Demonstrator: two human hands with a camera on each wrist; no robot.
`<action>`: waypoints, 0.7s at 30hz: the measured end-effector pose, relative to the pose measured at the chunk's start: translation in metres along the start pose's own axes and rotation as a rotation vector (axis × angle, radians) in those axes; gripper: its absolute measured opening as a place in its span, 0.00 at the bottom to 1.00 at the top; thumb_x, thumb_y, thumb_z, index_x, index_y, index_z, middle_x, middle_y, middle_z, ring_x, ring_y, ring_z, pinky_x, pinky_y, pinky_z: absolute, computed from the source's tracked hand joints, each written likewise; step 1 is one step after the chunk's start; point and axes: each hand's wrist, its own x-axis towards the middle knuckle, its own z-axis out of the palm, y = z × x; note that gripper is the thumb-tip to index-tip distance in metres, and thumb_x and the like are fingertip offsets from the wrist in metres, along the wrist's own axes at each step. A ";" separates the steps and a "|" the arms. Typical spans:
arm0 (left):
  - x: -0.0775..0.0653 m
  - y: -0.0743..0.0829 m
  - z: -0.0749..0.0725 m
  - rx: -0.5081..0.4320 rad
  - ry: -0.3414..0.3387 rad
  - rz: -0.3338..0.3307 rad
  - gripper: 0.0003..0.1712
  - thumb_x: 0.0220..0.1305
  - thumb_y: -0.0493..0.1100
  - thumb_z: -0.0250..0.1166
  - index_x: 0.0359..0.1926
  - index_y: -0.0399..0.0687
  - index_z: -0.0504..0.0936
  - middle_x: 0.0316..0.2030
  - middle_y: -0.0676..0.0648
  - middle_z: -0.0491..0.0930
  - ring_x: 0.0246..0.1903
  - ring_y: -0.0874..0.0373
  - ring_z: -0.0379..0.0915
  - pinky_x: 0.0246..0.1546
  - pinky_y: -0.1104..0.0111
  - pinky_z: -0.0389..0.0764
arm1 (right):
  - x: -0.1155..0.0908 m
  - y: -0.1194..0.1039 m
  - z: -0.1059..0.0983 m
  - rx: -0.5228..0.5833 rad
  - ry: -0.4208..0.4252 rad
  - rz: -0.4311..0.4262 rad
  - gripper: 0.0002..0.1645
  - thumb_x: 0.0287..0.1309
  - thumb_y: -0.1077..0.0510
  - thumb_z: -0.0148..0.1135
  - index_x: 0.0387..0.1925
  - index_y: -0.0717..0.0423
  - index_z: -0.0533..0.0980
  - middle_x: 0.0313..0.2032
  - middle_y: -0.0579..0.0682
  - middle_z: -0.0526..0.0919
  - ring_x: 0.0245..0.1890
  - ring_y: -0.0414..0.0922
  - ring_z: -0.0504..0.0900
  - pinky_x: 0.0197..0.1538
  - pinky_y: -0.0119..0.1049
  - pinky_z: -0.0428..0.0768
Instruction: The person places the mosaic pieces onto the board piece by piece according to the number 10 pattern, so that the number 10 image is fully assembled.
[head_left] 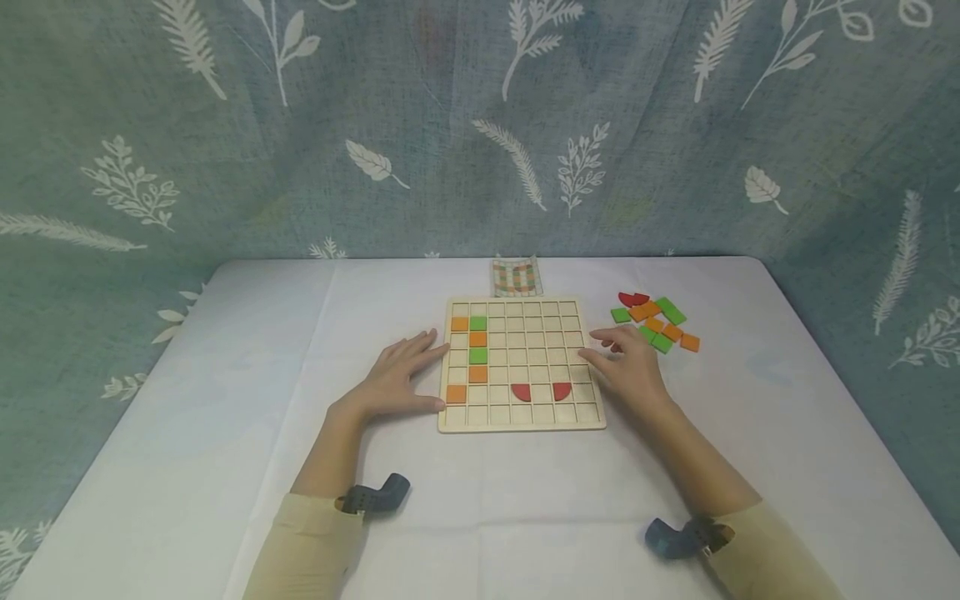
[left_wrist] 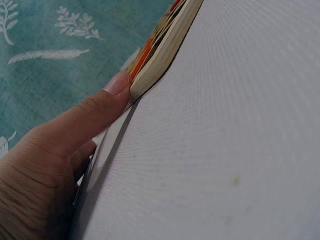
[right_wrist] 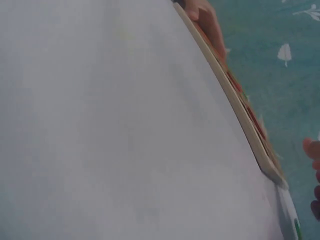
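A square wooden grid board [head_left: 501, 415] lies flat on the table, holding several orange and green square tiles [head_left: 477, 356] at its left and two red quarter-circle tiles [head_left: 521, 392] near the bottom. My left hand [head_left: 399, 377] rests at the board's left edge with fingers spread; the left wrist view has its thumb [left_wrist: 85, 117] touching the corner. At the right edge is my right hand [head_left: 630, 362], thumb and index finger apart, with no tile visible between them. Only its fingertips [right_wrist: 314, 150] enter the right wrist view, apart from the board.
Loose orange, green and red tiles [head_left: 672, 332] lie in a pile just beyond my right hand. Behind the board is a small patterned card [head_left: 516, 277]. White cloth [head_left: 480, 500] covers the table, and a leaf-print curtain [head_left: 420, 167] hangs behind it.
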 end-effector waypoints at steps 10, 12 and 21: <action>-0.001 0.000 0.001 -0.009 -0.002 -0.009 0.54 0.43 0.69 0.68 0.71 0.61 0.59 0.74 0.49 0.46 0.73 0.48 0.37 0.71 0.50 0.42 | -0.004 0.036 -0.022 -0.087 0.051 0.050 0.24 0.53 0.51 0.69 0.50 0.58 0.79 0.40 0.57 0.80 0.40 0.51 0.73 0.41 0.42 0.75; -0.001 0.001 0.001 -0.014 -0.002 -0.014 0.54 0.43 0.69 0.68 0.71 0.61 0.59 0.74 0.50 0.46 0.73 0.49 0.37 0.71 0.50 0.42 | -0.004 0.044 -0.026 -0.109 0.071 0.046 0.23 0.53 0.52 0.69 0.49 0.59 0.79 0.38 0.57 0.80 0.38 0.51 0.73 0.40 0.41 0.74; -0.001 0.001 0.000 -0.010 0.002 -0.014 0.55 0.43 0.70 0.68 0.71 0.61 0.59 0.74 0.50 0.46 0.73 0.49 0.37 0.71 0.50 0.42 | -0.003 0.069 -0.039 -0.176 0.082 0.124 0.23 0.55 0.52 0.67 0.49 0.62 0.78 0.46 0.62 0.76 0.48 0.58 0.67 0.48 0.51 0.71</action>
